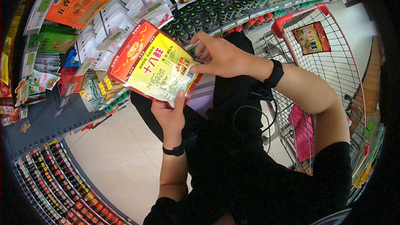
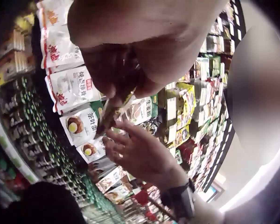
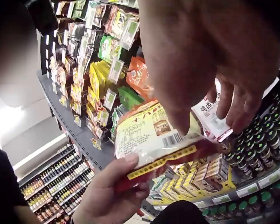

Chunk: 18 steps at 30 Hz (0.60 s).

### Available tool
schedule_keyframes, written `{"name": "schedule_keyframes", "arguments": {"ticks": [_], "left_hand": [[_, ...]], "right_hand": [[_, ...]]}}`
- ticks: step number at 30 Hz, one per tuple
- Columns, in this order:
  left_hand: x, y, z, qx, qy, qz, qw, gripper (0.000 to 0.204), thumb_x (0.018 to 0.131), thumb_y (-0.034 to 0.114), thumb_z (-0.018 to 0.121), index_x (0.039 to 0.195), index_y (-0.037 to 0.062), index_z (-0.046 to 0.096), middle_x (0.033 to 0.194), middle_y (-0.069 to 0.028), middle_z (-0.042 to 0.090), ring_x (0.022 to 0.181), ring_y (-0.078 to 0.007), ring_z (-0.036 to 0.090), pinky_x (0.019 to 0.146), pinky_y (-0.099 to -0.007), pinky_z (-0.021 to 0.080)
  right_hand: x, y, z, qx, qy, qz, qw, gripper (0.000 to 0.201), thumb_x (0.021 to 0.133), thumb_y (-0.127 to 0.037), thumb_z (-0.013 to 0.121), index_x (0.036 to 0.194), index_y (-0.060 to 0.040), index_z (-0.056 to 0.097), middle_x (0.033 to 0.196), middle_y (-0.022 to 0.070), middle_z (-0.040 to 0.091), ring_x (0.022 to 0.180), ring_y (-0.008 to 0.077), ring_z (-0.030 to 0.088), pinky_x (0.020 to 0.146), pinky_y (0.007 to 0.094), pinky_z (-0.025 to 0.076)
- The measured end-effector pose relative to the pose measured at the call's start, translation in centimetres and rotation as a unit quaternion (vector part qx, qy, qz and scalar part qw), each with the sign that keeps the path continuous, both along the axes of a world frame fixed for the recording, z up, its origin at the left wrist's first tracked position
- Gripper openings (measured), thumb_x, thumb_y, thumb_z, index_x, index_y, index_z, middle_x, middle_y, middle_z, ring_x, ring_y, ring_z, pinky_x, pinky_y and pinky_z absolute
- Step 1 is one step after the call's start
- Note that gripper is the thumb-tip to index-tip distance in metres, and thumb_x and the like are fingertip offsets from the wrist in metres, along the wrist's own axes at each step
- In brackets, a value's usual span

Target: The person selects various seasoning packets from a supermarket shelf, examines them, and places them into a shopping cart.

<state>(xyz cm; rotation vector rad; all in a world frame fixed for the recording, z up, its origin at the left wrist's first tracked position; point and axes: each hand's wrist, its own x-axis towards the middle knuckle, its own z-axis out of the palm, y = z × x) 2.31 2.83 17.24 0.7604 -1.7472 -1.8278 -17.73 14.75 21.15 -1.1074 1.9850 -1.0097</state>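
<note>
My left hand (image 1: 168, 116) grips the lower edge of a red and yellow seasoning packet (image 1: 156, 64), thumb on its printed face. The packet is tilted, its front towards me, with a barcode near the right edge in the right wrist view. My right hand (image 1: 223, 56) is at the packet's right edge. Its thumb touches the printed face near the barcode, and the other fingers are loosely bent beside the edge, apart from the packet. In the left wrist view the packet (image 2: 113, 111) appears nearly edge-on between the left hand and the right hand (image 2: 140, 151).
A shopping cart (image 1: 333, 54) stands at the right with a pink item (image 1: 301, 131) inside. Hanging packets (image 1: 77, 2) fill the rack at left. Dark-lidded jars (image 1: 208, 14) line the shelf ahead. Bottle shelves (image 1: 62, 183) stand lower left, beside the tiled floor (image 1: 121, 162).
</note>
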Motion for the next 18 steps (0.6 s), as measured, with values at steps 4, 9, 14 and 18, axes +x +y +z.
{"name": "schedule_keyframes", "arguments": {"ticks": [4,9,14,18], "left_hand": [[-1.1,0.7,0.5,-0.232,-0.051,0.012,0.971,0.034,0.086,0.006,0.067,0.116,-0.0053,0.056,0.104,-0.0151,0.064,0.09,-0.0259,0.065,0.081,-0.0314,0.05],[-1.7,2.2,1.1,-0.402,-0.044,-0.095,0.91,0.064,0.081,0.027,0.071,0.132,-0.0026,0.047,0.132,-0.0244,0.044,0.123,-0.039,0.045,0.102,-0.0452,0.037],[0.0,0.7,-3.2,-0.188,-0.072,-0.064,0.977,0.064,0.092,0.026,0.059,0.143,-0.0007,0.031,0.141,-0.0202,0.04,0.129,-0.0316,0.042,0.108,-0.0441,0.032],[1.5,-1.6,-6.3,0.142,0.073,-0.051,0.986,0.058,0.099,0.031,0.052,0.143,0.0017,0.029,0.139,-0.0159,0.042,0.121,-0.0271,0.05,0.099,-0.0407,0.045]], "right_hand": [[0.1,-0.1,0.7,-0.049,-0.129,0.074,0.988,0.072,0.084,-0.043,0.072,0.134,-0.0023,0.041,0.121,0.0184,0.056,0.108,0.0247,0.059,0.088,0.0348,0.053],[1.3,0.1,-0.4,-0.171,-0.209,0.124,0.955,0.074,0.085,-0.043,0.071,0.135,0.004,0.041,0.122,0.0129,0.057,0.113,0.0195,0.053,0.095,0.0328,0.045],[1.1,-0.3,-1.3,-0.147,-0.186,0.059,0.97,0.05,0.088,-0.023,0.068,0.129,0.0012,0.05,0.121,0.0119,0.063,0.109,0.0169,0.056,0.095,0.0319,0.046],[1.8,-0.4,-1.8,-0.175,-0.339,0.133,0.915,0.045,0.091,-0.012,0.063,0.132,0.0007,0.049,0.128,0.013,0.06,0.115,0.0176,0.055,0.101,0.0337,0.042]]}}
